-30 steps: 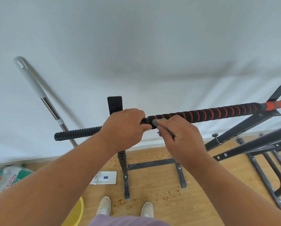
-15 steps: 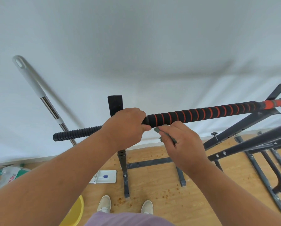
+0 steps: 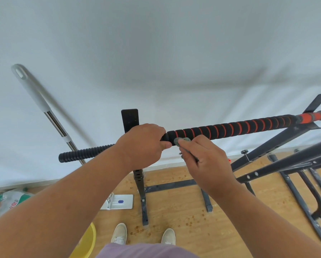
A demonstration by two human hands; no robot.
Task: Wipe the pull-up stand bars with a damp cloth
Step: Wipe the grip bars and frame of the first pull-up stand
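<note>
Two hands on the top bar, one gripping it, one pinching a cloth against it.

The left hand (image 3: 143, 146) is curled around the bar (image 3: 226, 129). Just beside it, the right hand (image 3: 202, 161) pinches a small grey cloth (image 3: 181, 140) that touches the near side of the bar's black and orange foam. Beyond the left hand a mop handle (image 3: 44, 108) leans on the white wall; below the hands are the stand's base (image 3: 171, 185) and the wooden floor (image 3: 184, 216).

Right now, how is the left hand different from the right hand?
The left hand wraps its whole grip round the bar; the right hand only pinches a small grey cloth against it. The left hand sits over the bar, the right hand just below. Both touch the same padded bar.
</note>
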